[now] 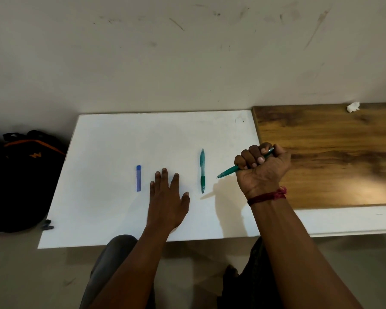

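Clenching a green pen [228, 171] in your right hand [262, 168], you seemingly steady the white board [120, 141] under your flat left hand [167, 197].

Head cam only: looks fwd & down, close over white board [125, 134], wall behind.

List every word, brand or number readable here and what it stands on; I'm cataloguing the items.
"W": orange zigzag logo, read loosely, on the black backpack.
No legible print on the held green pen in the right hand.
Any print on the lying green pen is too small to read.
No text shows on the blue strip.
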